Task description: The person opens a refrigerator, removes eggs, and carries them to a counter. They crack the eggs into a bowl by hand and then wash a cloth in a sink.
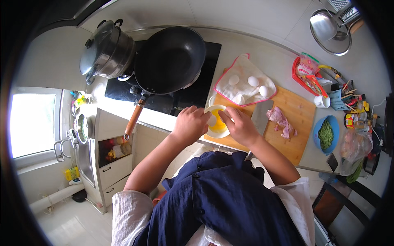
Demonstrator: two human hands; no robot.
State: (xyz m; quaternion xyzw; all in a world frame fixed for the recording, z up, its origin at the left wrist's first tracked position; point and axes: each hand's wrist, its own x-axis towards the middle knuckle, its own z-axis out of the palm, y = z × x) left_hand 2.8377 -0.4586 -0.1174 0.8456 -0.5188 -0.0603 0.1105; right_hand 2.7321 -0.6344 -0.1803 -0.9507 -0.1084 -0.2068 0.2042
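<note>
A white bowl (219, 135) with yellow raw egg in it sits at the near left edge of a wooden cutting board (295, 153). My left hand (192, 123) is over the bowl's left rim, its fingers closed on a white eggshell (212, 121). At the bowl's right side, my right hand (241, 126) has its fingertips bent over the rim; whether they hold a piece of shell is hidden. Beyond the bowl, several white eggs (253, 81) lie on a pink-edged white cloth (227, 89). To the right are a cleaver (261, 117) and raw meat (280, 120).
A black wok (170, 61) and a lidded steel steamer pot (107, 52) stand on the stove (212, 61), the wok's wooden handle jutting towards me. On the right are a blue bowl (335, 123) of green vegetables, a white mug (321, 102) and a red basket (296, 73) of packets.
</note>
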